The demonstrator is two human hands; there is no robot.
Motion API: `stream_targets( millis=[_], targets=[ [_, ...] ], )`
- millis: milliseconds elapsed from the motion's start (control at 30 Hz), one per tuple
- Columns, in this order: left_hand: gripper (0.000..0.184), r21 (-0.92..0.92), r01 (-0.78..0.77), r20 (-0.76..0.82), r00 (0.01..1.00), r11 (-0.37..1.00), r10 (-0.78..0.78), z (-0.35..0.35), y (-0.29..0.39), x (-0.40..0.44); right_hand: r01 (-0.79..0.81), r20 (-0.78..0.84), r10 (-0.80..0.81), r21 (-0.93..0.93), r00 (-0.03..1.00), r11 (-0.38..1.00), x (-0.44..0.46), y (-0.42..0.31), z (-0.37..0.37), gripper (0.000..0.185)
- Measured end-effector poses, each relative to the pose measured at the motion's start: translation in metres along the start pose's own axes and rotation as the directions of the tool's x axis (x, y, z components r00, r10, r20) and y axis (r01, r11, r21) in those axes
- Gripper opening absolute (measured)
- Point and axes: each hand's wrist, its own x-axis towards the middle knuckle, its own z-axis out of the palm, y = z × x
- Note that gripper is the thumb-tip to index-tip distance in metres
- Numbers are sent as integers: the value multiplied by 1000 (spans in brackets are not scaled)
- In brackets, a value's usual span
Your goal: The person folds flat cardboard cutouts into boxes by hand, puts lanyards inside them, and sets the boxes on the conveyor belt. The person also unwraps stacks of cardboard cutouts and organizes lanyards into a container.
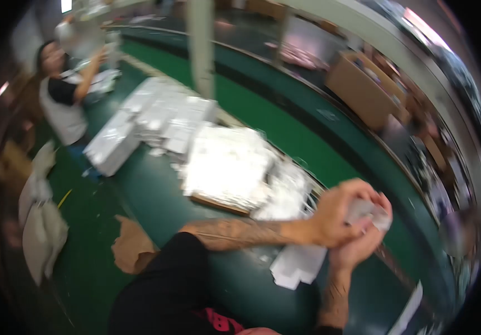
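Note:
My left hand [332,215] and my right hand [360,245] are closed together around a small, whitish, partly see-through item [370,213]. It looks like crumpled clear plastic, but blur and my fingers hide its exact kind. Just below my left wrist, an unfolded white carton [298,267] lies on the green table [235,290]. A heap of clear plastic bags [285,192] sits beside my left forearm. Left of that heap, a thick pile of flat white pieces [226,164] rests on a brown cardboard base.
Stacks of white boxes [162,114] extend along the table toward a co-worker [64,95] at the far left. Beyond a green conveyor belt [285,120] stands a brown cardboard box [366,89]. A post [200,50] rises behind the stacks. Brown paper [130,245] lies by my left sleeve.

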Motion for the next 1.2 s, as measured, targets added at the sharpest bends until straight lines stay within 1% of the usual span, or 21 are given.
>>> stream_targets(
  millis=[33,67,100,133,167,200,267,333,433,533,633,667,700,800,833,900,933,967,1000,1100,1200],
  targets=[
    [51,13,-129,49,991,992,128,-7,-8,1,61,35,-59,-60,998,996,-1,3,-8,55],
    [51,177,-219,226,958,960,177,-17,-8,5,123,68,-115,-134,991,983,0,0,-3,56],
    [52,296,-350,394,892,889,220,-28,-9,9,20,79,-16,-47,997,999,2,-6,0,63],
    [44,228,-293,362,911,928,198,-28,-16,10,16,155,-18,10,988,1000,5,-7,-4,71],
    [45,245,-297,374,907,923,192,-31,-16,14,17,283,-36,71,958,997,12,-13,-10,76],
    [50,123,-305,290,921,944,260,-30,-26,10,-21,389,-42,157,920,987,15,-18,-15,79],
    [54,174,-416,323,880,892,348,-37,-24,14,-193,511,81,169,856,967,19,-24,-22,71],
    [60,105,-390,279,895,915,350,-36,-25,15,-343,587,137,256,798,904,23,-30,-25,63],
    [65,130,-481,355,839,867,412,-37,-20,16,-287,602,110,206,791,936,25,-25,-30,60],
    [66,210,-536,464,791,818,399,-41,-13,20,-217,602,134,67,787,974,24,-27,-35,57],
    [68,170,-473,467,811,865,352,-45,-23,23,-63,581,72,-37,810,997,21,-19,-33,55],
    [69,155,-452,463,819,879,339,-46,-25,25,-189,599,118,57,792,980,24,-17,-35,56],
    [71,174,-497,480,796,850,368,-46,-23,29,-311,620,157,149,769,939,27,-15,-37,56],
    [74,220,-532,547,761,818,348,-48,-23,26,-530,632,297,214,716,821,34,-18,-40,56],
    [85,148,-434,503,807,889,310,-49,-29,23,-462,627,271,160,731,873,32,-16,-41,54],
    [93,69,-370,462,835,926,299,-47,-27,21,-337,595,239,58,768,940,30,-20,-40,56],
    [97,29,-339,443,848,940,291,-42,-20,24,-341,599,250,41,761,939,31,-19,-42,57],
    [116,30,-339,575,776,940,261,-43,-7,32,-347,601,263,25,754,938,32,-18,-45,59],
    [117,51,-349,587,769,936,255,-44,-8,30,-352,605,276,7,747,936,33,-17,-47,61],
    [118,86,-359,599,764,930,240,-48,-10,28,-152,618,217,-156,756,976,35,-22,-50,56],
    [115,51,-329,578,780,943,241,-46,-8,31,-466,550,353,74,757,882,43,-17,-61,63]
  ],
)
